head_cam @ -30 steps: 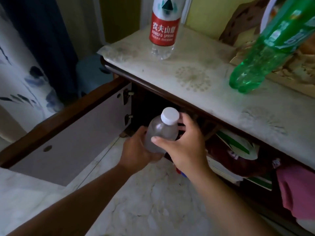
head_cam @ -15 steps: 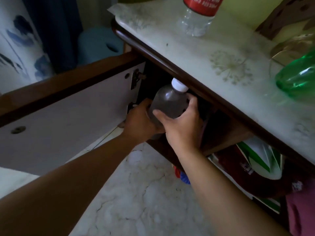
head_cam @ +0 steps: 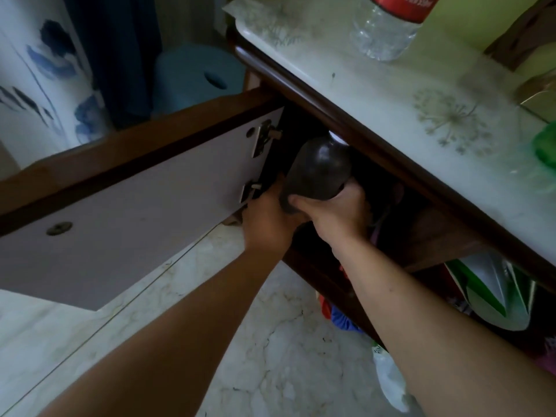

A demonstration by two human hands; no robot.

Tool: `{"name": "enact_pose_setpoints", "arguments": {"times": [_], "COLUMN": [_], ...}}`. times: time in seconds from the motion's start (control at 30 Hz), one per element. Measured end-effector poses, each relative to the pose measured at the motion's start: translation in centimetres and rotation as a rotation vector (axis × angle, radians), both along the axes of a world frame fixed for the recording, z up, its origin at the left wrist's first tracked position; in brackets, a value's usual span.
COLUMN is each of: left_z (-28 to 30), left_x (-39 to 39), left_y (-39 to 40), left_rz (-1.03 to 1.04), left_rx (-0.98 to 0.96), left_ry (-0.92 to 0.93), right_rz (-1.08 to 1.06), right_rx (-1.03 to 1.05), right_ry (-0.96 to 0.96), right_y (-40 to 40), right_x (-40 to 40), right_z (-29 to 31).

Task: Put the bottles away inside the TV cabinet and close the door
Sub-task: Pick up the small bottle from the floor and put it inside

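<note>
A small clear bottle with a white cap (head_cam: 319,171) is in the dark mouth of the TV cabinet (head_cam: 355,136), its cap half hidden under the top's front edge. My left hand (head_cam: 266,219) grips its lower left side and my right hand (head_cam: 337,207) wraps its base from the right. The cabinet door (head_cam: 126,212) stands swung open to the left, pale inner face showing. On the marble top (head_cam: 376,91) stands a red-labelled water bottle (head_cam: 388,28). Part of a green bottle (head_cam: 546,145) shows at the right edge.
A blue stool (head_cam: 192,76) and a dark curtain (head_cam: 117,49) sit behind the open door. The neighbouring compartment to the right holds green-and-white packaging (head_cam: 493,293). A white bag (head_cam: 388,377) and coloured cloth (head_cam: 340,317) lie on the marble floor beneath my right forearm.
Both hands have pushed the small bottle forward and up from in front of the cabinet into its dark opening. My view has moved closer and lower toward the cabinet.
</note>
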State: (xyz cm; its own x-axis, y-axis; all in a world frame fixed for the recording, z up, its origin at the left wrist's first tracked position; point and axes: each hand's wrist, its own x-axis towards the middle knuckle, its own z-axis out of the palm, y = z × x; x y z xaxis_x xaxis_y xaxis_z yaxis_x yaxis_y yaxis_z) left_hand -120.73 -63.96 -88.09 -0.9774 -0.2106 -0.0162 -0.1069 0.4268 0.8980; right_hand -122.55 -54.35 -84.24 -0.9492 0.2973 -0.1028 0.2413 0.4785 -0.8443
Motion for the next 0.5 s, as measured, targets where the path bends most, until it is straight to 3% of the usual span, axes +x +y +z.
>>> {"name": "enact_pose_setpoints", "arguments": {"times": [0.13,0.33,0.5], "left_z": [-1.6,-3.2,-3.6], "left_x": [0.0,0.2,0.8], "left_y": [1.2,1.1,1.2], "left_rz": [0.134,-0.013,-0.043], "left_rx": [0.077,0.347,0.415], "left_ry": [-0.055,-0.11,-0.121], "right_rz": [-0.041,-0.041,-0.035], "right_rx": [-0.003,-0.014,-0.02], "right_ry": [0.016,0.036,0.001], "right_y": [-1.0,-1.9,-2.5], "right_x": [-1.4,-4.5,-6.8], "right_z": [0.1,0.2,0.0]}}
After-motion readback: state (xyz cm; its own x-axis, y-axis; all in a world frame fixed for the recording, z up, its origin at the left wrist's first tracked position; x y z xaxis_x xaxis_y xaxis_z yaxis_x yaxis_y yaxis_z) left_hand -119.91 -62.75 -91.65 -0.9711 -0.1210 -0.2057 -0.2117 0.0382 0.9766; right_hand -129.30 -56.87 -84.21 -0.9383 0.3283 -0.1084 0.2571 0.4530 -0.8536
